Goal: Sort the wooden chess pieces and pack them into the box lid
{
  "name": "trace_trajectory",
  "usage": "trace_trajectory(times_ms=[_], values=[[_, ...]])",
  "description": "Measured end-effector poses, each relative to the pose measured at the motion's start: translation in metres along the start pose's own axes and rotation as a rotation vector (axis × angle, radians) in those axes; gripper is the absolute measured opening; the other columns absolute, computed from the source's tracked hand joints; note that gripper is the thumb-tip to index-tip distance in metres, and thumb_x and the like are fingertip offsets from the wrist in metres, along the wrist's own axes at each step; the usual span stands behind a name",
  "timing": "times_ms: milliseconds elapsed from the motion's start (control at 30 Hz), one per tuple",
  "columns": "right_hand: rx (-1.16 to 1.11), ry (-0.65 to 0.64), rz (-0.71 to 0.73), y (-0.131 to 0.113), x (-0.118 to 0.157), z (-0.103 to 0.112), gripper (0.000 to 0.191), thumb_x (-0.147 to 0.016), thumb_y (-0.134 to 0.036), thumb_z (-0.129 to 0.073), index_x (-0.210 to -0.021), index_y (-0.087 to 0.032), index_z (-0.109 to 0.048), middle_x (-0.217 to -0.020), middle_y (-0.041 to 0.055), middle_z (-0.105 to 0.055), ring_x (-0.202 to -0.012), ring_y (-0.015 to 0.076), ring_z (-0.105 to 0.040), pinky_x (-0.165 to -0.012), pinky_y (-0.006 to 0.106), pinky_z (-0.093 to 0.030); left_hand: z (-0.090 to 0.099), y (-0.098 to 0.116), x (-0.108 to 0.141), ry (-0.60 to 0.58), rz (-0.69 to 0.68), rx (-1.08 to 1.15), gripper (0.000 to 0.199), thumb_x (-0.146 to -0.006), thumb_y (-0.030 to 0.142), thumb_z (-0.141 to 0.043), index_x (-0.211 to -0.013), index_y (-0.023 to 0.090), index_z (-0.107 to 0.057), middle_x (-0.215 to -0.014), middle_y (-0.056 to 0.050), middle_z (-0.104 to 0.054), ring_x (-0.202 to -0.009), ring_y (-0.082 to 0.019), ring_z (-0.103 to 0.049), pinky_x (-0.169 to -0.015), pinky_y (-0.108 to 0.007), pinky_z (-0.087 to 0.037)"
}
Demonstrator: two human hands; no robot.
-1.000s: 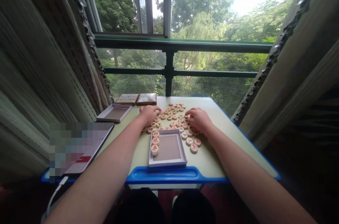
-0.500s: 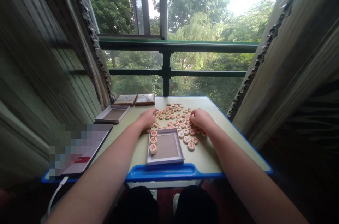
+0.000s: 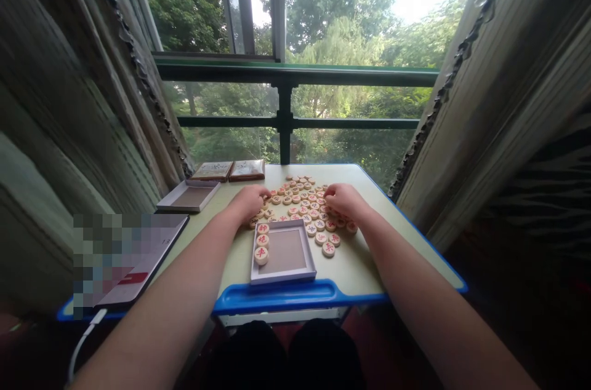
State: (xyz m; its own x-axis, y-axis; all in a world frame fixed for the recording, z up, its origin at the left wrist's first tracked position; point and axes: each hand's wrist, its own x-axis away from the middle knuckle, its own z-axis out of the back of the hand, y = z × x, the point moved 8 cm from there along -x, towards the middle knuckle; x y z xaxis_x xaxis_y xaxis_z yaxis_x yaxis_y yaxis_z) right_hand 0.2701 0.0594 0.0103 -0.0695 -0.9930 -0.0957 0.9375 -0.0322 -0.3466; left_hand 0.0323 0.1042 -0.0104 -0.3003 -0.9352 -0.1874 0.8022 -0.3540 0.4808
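Note:
Many round wooden Chinese chess pieces (image 3: 314,214) with red or dark characters lie loosely spread on the table. At the spread's left edge is my left hand (image 3: 248,202), its fingers curled down among the pieces. My right hand (image 3: 347,200) is at the right edge, fingers bent and drawn together against pieces there. Whatever either hand's fingertips hold is hidden. Nearer to me sits a shallow open box (image 3: 289,251). Three red-marked pieces (image 3: 261,241) stand in a column along its left side.
A second shallow tray (image 3: 189,195) lies at the left, with two flat brown-edged boxes (image 3: 247,170) behind it. A laptop-like device (image 3: 157,254), partly blurred out, has a white cable (image 3: 87,331). The table's blue rim (image 3: 281,296) runs along the front; curtains flank a window.
The camera view has shifted slightly, so everything appears a little further left. Both hands stay at about the same places beside the pieces. The three boxed pieces have not moved.

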Motion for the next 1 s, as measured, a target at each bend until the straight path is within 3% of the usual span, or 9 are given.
trace_trajectory(times_ms=[100, 167, 300, 533, 667, 833, 1000], values=[[-0.002, -0.062, 0.050, -0.004, 0.001, -0.008, 0.025, -0.069, -0.020, -0.053, -0.088, -0.020, -0.069, -0.076, 0.0025, -0.068, -0.066, 0.0132, -0.059, -0.055, 0.020, -0.038, 0.004, 0.005, 0.000, 0.049, -0.026, -0.053, 0.048, -0.060, 0.003, -0.038, -0.093, 0.017, -0.069, -0.123, -0.006, -0.057, -0.113, -0.022, -0.051, -0.097, -0.028, -0.038], [0.008, -0.048, 0.076, -0.008, 0.000, -0.009, 0.024, -0.072, -0.025, -0.054, -0.091, -0.021, -0.069, -0.083, 0.0035, -0.067, -0.068, 0.0129, -0.058, -0.057, 0.020, -0.038, 0.007, 0.007, 0.000, 0.068, -0.026, -0.071, 0.048, -0.061, 0.002, -0.037, -0.094, 0.017, -0.069, -0.127, -0.005, -0.054, -0.114, -0.021, -0.050, -0.098, -0.027, -0.037], [0.054, 0.016, 0.117, -0.012, -0.002, -0.010, 0.024, -0.074, -0.031, -0.056, -0.092, -0.020, -0.068, -0.098, 0.0068, -0.063, -0.078, 0.0141, -0.057, -0.066, 0.020, -0.040, 0.006, 0.013, 0.002, 0.040, -0.049, -0.095, 0.046, -0.063, 0.004, -0.037, -0.094, 0.017, -0.069, -0.120, -0.005, -0.058, -0.110, -0.019, -0.052, -0.097, -0.025, -0.037], [0.113, 0.088, 0.141, -0.012, -0.004, -0.008, 0.039, -0.079, -0.051, -0.049, -0.082, -0.018, -0.068, -0.089, 0.0088, -0.064, -0.084, 0.0184, -0.054, -0.069, 0.024, -0.038, 0.005, 0.017, 0.002, 0.057, -0.092, -0.120, 0.045, -0.067, 0.007, -0.037, -0.099, 0.015, -0.068, -0.118, -0.007, -0.060, -0.109, -0.020, -0.053, -0.097, -0.025, -0.037], [0.084, 0.144, 0.189, -0.014, -0.003, -0.001, 0.046, -0.088, -0.045, -0.034, -0.077, -0.016, -0.069, -0.084, 0.0084, -0.065, -0.082, 0.0163, -0.054, -0.071, 0.023, -0.036, 0.002, 0.017, 0.001, 0.060, -0.083, -0.134, 0.042, -0.078, 0.018, -0.035, -0.110, 0.013, -0.062, -0.117, -0.009, -0.060, -0.108, -0.020, -0.054, -0.096, -0.027, -0.037], [0.052, 0.130, 0.210, -0.014, -0.001, 0.003, 0.025, -0.078, -0.026, -0.049, -0.089, -0.021, -0.070, -0.093, 0.0054, -0.064, -0.088, 0.0170, -0.053, -0.077, 0.023, -0.037, -0.010, 0.030, 0.003, -0.045, -0.169, 0.044, 0.052, -0.087, 0.049, -0.026, -0.107, 0.020, -0.063, -0.112, -0.006, -0.063, -0.104, -0.021, -0.056, -0.092, -0.029, -0.041], [0.088, 0.054, 0.184, -0.014, 0.000, -0.004, 0.020, -0.074, -0.027, -0.054, -0.084, -0.022, -0.072, -0.089, 0.0047, -0.065, -0.089, 0.0187, -0.052, -0.077, 0.024, -0.037, -0.012, 0.037, 0.005, -0.072, -0.238, 0.062, 0.061, -0.088, 0.053, -0.018, -0.092, 0.019, -0.068, -0.105, -0.007, -0.066, -0.100, -0.021, -0.057, -0.092, -0.031, -0.040]])
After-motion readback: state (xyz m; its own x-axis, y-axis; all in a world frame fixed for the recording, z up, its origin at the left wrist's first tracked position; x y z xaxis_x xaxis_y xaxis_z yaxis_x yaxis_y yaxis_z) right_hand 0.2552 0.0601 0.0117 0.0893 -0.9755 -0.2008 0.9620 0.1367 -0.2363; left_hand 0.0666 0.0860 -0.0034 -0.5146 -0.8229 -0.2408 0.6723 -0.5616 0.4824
